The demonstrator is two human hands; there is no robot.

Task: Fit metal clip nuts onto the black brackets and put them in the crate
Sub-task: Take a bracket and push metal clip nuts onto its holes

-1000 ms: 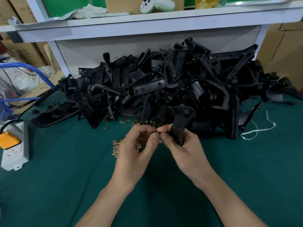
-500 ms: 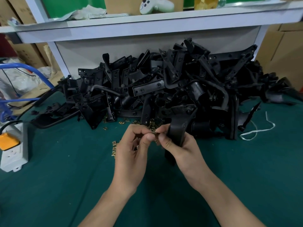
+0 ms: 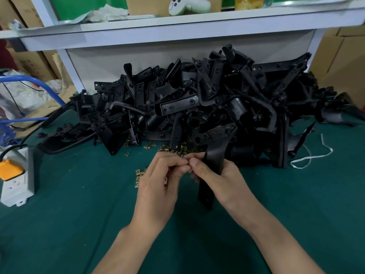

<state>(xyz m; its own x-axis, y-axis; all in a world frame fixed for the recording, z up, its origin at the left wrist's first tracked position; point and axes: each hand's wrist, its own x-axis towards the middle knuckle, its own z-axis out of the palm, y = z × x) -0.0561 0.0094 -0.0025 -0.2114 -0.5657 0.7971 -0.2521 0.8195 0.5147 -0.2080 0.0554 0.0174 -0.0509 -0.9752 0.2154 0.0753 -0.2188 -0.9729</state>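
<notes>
My right hand (image 3: 217,178) grips a long black bracket (image 3: 214,161) that stands nearly upright over the green mat, its lower end (image 3: 206,196) showing below my palm. My left hand (image 3: 160,180) is pinched on a small metal clip nut (image 3: 189,171) right at the bracket's edge, fingertips touching those of my right hand. A second clip nut (image 3: 166,179) peeks from the left palm. Loose brass-coloured clip nuts (image 3: 138,176) lie on the mat beside my left hand and more clip nuts (image 3: 173,149) at the foot of a big heap of black brackets (image 3: 197,103). No crate is in view.
A grey power strip with an orange plug (image 3: 13,175) sits at the left edge of the green mat (image 3: 79,204). A white string (image 3: 312,155) lies to the right. Behind the heap rises a white shelf (image 3: 177,24) with a game controller (image 3: 187,5). Cardboard boxes (image 3: 343,56) stand at the right.
The bracket has turned in my right hand, and its lower end now hangs well below my palm. Both hands stay pinched together at its edge.
</notes>
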